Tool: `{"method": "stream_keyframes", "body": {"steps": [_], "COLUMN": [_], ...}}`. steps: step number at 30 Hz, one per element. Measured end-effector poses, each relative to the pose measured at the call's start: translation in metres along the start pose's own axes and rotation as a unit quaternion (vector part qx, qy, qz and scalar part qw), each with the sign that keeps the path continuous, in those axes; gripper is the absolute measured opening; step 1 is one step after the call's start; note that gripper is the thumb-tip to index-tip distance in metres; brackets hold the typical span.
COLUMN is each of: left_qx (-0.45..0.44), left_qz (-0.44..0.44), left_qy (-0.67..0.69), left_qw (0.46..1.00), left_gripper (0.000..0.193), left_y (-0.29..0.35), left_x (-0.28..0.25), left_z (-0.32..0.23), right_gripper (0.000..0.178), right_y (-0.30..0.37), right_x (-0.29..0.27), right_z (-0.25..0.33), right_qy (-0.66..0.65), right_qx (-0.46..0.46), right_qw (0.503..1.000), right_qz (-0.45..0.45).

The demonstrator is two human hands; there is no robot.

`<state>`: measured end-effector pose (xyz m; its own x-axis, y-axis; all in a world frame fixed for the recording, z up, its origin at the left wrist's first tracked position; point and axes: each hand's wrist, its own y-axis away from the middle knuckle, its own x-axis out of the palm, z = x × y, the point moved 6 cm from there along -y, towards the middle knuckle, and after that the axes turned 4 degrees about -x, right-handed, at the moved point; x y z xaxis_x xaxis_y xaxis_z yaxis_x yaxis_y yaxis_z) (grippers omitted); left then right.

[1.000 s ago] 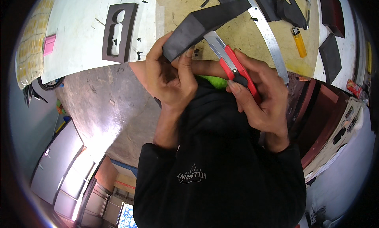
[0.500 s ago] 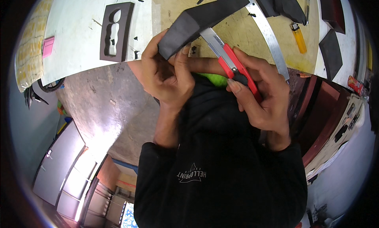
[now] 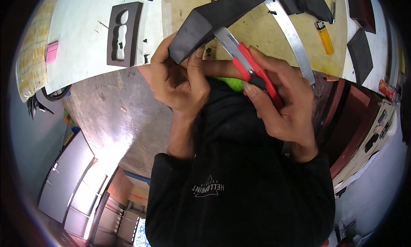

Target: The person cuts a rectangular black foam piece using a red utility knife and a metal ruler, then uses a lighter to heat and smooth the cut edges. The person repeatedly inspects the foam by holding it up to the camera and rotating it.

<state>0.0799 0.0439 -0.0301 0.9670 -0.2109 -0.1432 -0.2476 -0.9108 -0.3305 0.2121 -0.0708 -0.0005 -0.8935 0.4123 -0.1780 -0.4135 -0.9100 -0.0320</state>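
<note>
Our right hand [image 3: 284,99] is wrapped around a red snap-off utility knife [image 3: 252,69], with the thumb by the dark slider and the fingers along the far side of the handle. The grip looks chosen to steer the blade rather than drive it hard. The silver blade points far and left, its tip at the near edge of the black foam block [image 3: 197,29]; whether it bites in, we cannot tell.

Our left hand [image 3: 184,88] pinches the block's left end between thumb and fingers, probably to steady it while keeping those fingers off the blade's line. The block slants up from that grip toward the far right, its thin end overlapping the steel ruler [image 3: 295,44].

Both hands work around the table's near edge, so our wrists have room to swing below it. Between blade and ruler we see a bare strip of tan mat [image 3: 265,37]. The ruler bounds that room on the right; past it lie an orange lighter [image 3: 325,38] and black foam offcuts [image 3: 314,7]. Leftward, the white tabletop [image 3: 85,41] gives wider room around a dark foam insert [image 3: 136,33] with a shaped cutout.
</note>
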Motion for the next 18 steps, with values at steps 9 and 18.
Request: {"method": "stream_keyframes", "body": {"steps": [9,18], "left_qx": [0.013,0.002], "left_qz": [0.011,0.022], "left_qy": [-0.030,0.000], "left_qw": [0.999,1.000], "left_gripper": [0.038,0.038], "left_y": [0.000,0.001], "left_x": [0.001,0.003], "left_z": [-0.003,-0.004], "right_gripper": [0.044,0.043], "right_y": [0.005,-0.007], "right_x": [-0.004,0.001], "right_z": [-0.001,-0.003], "right_qy": [0.025,0.016], "right_qx": [-0.011,-0.038], "right_qw": [1.000,0.999], "right_qz": [0.006,0.007]}}
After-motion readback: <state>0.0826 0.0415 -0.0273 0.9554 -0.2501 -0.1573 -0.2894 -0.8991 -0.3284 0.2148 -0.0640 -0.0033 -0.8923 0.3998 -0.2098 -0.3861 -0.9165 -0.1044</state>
